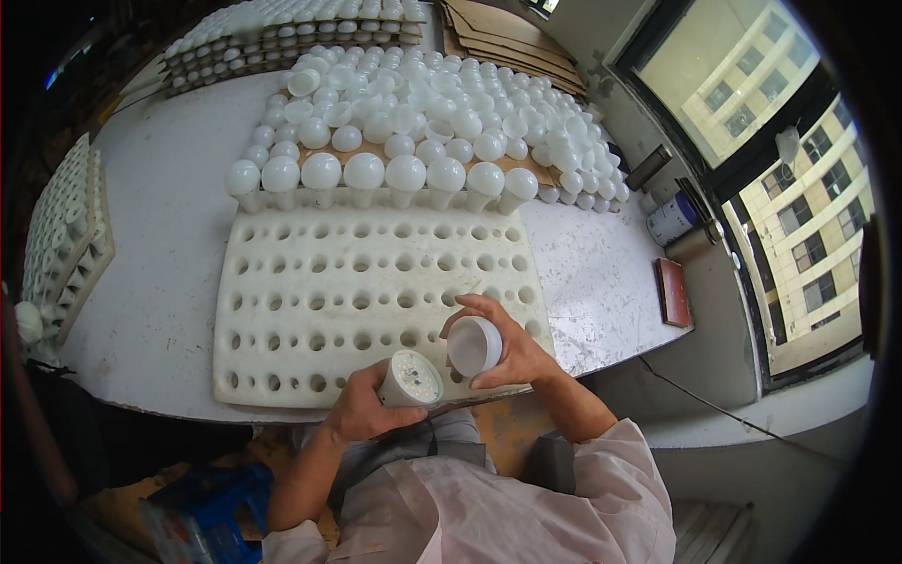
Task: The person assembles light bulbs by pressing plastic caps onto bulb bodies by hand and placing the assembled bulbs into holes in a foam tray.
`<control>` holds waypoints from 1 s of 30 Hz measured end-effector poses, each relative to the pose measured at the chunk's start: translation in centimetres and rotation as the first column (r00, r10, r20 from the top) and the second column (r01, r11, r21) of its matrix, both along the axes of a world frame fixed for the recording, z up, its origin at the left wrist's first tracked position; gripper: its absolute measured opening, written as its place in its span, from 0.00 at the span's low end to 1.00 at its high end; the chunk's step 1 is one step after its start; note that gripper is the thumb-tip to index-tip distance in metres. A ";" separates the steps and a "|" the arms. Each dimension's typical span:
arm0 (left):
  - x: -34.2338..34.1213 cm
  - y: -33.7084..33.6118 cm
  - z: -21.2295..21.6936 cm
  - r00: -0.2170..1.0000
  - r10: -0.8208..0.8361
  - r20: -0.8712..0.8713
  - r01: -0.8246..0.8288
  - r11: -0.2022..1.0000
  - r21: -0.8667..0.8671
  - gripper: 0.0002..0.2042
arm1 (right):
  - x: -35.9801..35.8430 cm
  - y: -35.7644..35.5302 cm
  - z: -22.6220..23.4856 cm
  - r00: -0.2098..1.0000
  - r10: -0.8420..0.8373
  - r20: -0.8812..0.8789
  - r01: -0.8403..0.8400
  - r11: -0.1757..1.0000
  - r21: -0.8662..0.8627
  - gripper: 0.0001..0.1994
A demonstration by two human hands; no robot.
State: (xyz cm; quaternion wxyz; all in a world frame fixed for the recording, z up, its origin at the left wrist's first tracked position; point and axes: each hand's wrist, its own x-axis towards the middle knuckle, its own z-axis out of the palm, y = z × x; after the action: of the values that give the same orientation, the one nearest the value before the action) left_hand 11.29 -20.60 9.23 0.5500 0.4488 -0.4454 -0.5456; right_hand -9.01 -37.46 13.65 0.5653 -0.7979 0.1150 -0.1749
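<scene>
My left hand (355,406) is closed around the side of a white LED bulb base (414,379), tilted so its round board with small chips faces up. Just to its right, my right hand (519,350) grips a white bulb cover (474,346) between thumb and fingers, its hollow side turned up and towards the base. Base and cover are apart. Both are held over the near edge of a white foam tray (338,282) with rows of large and small round holes. Along the tray's far edge stands a row of bulbs with round covers (364,172).
Behind the row, many loose white covers (423,94) are heaped on cardboard. Stacked trays of parts (66,235) stand at the left, with more at the back left. Brown boards (512,38) lie at the back. A dark red flat object (673,292) and a can (669,220) sit by the window.
</scene>
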 end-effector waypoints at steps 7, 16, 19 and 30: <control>1.3 1.9 -1.2 0.993 -0.114 0.040 0.110 0.990 0.088 0.28 | 1.5 3.0 -1.5 0.995 0.081 -0.061 -0.088 0.989 -0.119 0.46; 1.8 2.4 -2.0 0.989 -0.090 0.120 0.078 0.992 0.103 0.29 | 3.0 3.9 -1.2 0.974 0.110 -0.199 -0.138 0.982 -0.133 0.42; 2.0 2.4 -1.4 0.982 -0.096 0.162 0.077 0.990 0.121 0.29 | 3.3 4.1 -1.0 0.965 0.122 -0.234 -0.169 0.967 -0.192 0.42; 2.1 2.0 -0.8 0.941 -0.177 0.289 0.111 0.967 0.230 0.26 | 4.1 5.4 -0.6 0.894 0.169 -0.414 -0.274 0.939 -0.207 0.41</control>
State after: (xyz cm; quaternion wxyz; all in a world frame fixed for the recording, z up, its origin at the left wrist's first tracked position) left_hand 13.43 -18.61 8.40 0.3819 0.5498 -0.4969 -0.5523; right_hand -4.96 -32.04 13.06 0.4376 -0.8917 0.1088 0.0402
